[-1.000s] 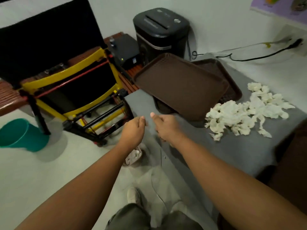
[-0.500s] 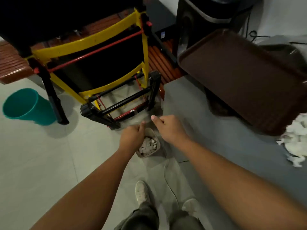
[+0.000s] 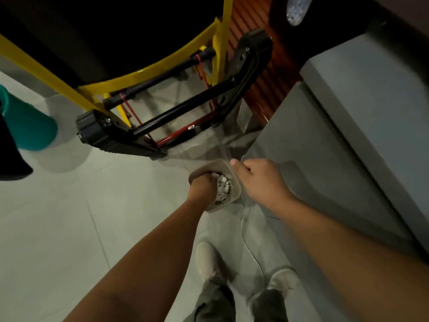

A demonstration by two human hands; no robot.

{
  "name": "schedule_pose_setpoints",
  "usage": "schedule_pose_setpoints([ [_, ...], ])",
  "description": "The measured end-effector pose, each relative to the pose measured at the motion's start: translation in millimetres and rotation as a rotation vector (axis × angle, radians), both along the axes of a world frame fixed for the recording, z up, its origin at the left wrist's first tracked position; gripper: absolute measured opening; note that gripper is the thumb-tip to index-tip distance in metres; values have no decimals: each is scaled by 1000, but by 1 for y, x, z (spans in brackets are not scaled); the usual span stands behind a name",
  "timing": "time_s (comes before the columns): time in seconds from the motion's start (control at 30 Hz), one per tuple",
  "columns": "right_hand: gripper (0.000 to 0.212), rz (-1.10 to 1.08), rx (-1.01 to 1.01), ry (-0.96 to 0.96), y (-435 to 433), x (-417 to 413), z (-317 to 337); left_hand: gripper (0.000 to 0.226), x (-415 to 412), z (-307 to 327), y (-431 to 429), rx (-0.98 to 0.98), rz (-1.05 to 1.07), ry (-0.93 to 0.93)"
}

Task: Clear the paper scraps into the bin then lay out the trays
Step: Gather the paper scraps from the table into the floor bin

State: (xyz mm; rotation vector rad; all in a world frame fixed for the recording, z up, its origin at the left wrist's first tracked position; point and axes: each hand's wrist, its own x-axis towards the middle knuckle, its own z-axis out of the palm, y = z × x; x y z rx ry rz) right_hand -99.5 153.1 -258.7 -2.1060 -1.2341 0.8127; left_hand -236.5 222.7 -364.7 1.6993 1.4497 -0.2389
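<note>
While the left hand (image 3: 201, 187) is curling closed over the bin (image 3: 235, 191) of paper scraps (image 3: 223, 185), the right hand (image 3: 260, 182) is hovering fisted just beside it.

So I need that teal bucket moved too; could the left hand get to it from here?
Probably not without stepping over: the left hand is down in the small bin, and the teal bucket stands well off to the left across open floor.

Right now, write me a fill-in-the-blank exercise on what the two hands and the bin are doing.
1. The left hand reaches into the small beige ____.
2. The bin stands on the ____, beside the grey table.
3. The bin holds paper ____.
4. The right hand is at the bin's ____.

Missing words: bin; floor; scraps; rim
</note>
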Motion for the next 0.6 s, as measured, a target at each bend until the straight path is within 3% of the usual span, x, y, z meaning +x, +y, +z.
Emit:
schedule_pose_setpoints([
  [0.17, 61, -63, 19, 85, 6, 0, -40, 36, 4, -50, 8, -16, 91, -8],
  [0.37, 58, -62, 41, 102, 9, 4, -83, 47, 13, -95, 15, 29, 3, 62],
  [0.6, 60, -73, -31, 84, 16, 7, -124, 36, 15, -127, 20, -26, 34, 11],
])
